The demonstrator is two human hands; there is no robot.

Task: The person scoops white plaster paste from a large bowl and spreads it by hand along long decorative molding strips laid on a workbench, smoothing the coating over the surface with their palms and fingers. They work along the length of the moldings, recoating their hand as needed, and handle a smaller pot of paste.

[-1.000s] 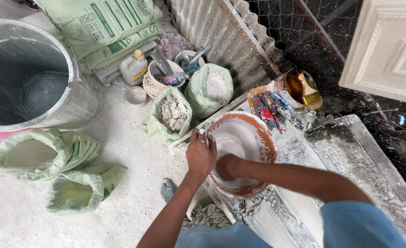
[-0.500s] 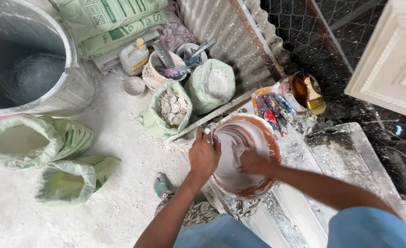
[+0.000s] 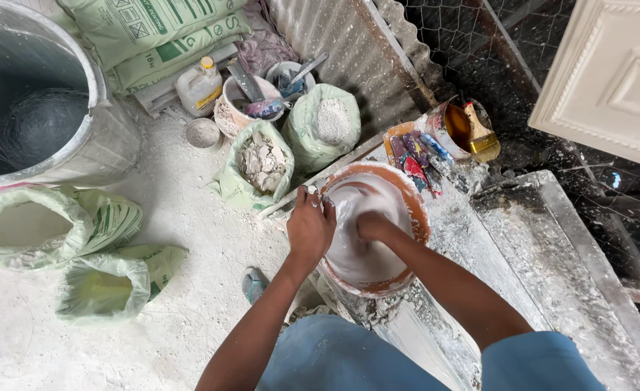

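Change: the right hand [image 3: 373, 226] has slid from the bowl's left side toward its middle; the left hand's grip is unchanged.
Left hand [image 3: 310, 228]: fingers clamped over the near-left rim of the bowl [image 3: 412, 210].
Right hand: sunk in wet white plaster; cannot tell whether its fingers are spread or curled.
Bowl: round, orange-brown, smeared white, on the dusty, crusted tabletop [image 3: 508, 246].
Nearby: green woven sacks [image 3: 262, 163] of chunks and powder on the powdery floor.

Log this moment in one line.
left hand: grips bowl rim | right hand: inside bowl, in white mix | bowl: on dusty bench
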